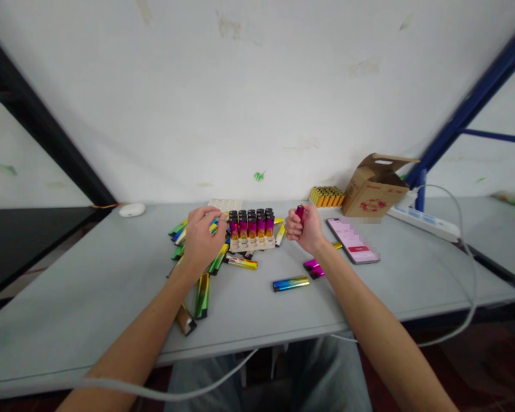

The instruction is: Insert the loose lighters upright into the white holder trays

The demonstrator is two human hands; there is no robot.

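Note:
My right hand (305,227) is closed in a fist around a purple lighter (300,212), whose upper end sticks out near the thumb. My left hand (203,234) hovers over a pile of green, yellow and blue lighters (217,258), its fingers loosely bent and apart with nothing seen in them. Just right of it stands a white holder (252,245) with rows of upright purple-and-orange lighters (252,223). A blue-and-gold lighter (290,284) and magenta lighters (314,268) lie on the table below my right hand.
Behind the right hand are a block of yellow lighters (327,197) and an open cardboard box (374,189). A phone (353,240) and a white power strip (424,222) lie to the right. A white case (132,210) sits far left. A white cable (474,274) hangs over the edge.

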